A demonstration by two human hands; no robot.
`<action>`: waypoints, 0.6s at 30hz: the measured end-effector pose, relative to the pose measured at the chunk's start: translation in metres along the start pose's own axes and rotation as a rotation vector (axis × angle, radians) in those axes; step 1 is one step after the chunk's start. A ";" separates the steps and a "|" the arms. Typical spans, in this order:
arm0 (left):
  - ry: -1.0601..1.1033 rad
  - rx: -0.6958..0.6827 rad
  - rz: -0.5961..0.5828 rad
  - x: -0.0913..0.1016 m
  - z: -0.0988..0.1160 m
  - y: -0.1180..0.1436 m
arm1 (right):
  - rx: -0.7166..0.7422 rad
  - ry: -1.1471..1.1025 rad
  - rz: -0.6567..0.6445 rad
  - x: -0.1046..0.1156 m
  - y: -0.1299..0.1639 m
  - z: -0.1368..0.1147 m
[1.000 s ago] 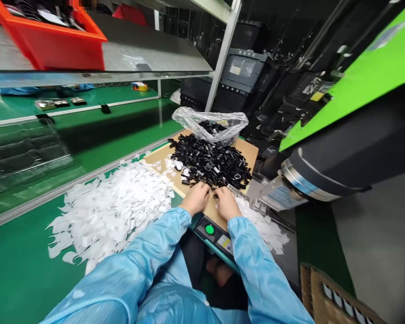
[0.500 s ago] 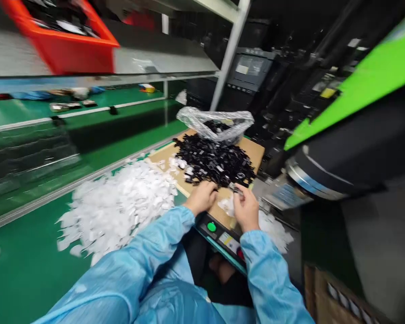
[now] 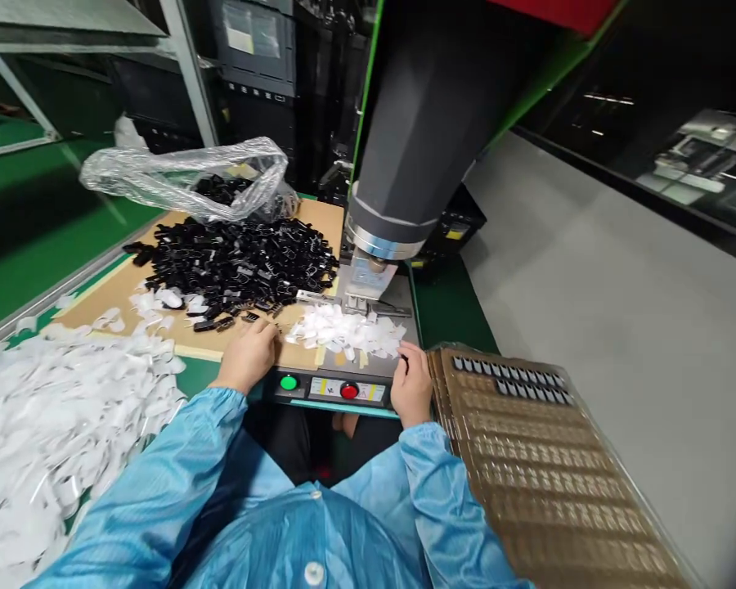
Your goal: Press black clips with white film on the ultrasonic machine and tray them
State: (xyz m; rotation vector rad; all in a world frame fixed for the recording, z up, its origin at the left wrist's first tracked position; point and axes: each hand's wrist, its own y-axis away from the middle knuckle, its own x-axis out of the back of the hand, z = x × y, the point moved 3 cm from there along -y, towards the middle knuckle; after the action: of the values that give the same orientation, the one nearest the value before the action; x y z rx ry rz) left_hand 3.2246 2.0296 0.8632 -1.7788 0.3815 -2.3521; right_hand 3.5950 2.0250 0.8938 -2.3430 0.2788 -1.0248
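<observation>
My left hand (image 3: 249,356) rests knuckles up on a cardboard sheet (image 3: 98,298), its curled fingertips at the near edge of a heap of small black plastic parts (image 3: 239,262). What it holds is hidden. My right hand (image 3: 412,384) sits at the left rim of a brown blister tray (image 3: 540,466), fingers pinched on what looks like a small black part (image 3: 406,361). Two rows of black parts (image 3: 509,376) fill the tray's far end. A small pile of white pieces (image 3: 347,331) lies between my hands.
A grey machine head (image 3: 398,164) hangs over a metal fixture (image 3: 368,286) just beyond the white pieces. A green button (image 3: 289,382) and a red button (image 3: 349,390) sit on the front panel. A clear bag (image 3: 184,176) holds more black parts. Many white pieces (image 3: 49,425) cover the green bench at left.
The view has swung right, bringing the tray into sight. My right hand moved from the black heap to the tray's left rim. My left hand stayed at the heap's edge.
</observation>
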 end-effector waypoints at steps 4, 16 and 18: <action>0.046 0.022 0.038 -0.009 -0.010 0.007 | -0.041 0.098 0.032 0.006 0.007 0.017; 0.131 0.032 0.051 -0.003 -0.013 -0.001 | -0.074 0.230 0.000 0.007 0.035 0.054; 0.195 0.042 0.091 0.004 0.001 -0.012 | -0.082 0.233 -0.001 0.011 0.034 0.054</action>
State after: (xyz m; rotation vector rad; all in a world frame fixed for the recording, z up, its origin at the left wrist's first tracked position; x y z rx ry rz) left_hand 3.2243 2.0400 0.8703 -1.4855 0.4261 -2.4565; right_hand 3.6427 2.0151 0.8517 -2.2957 0.4157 -1.3123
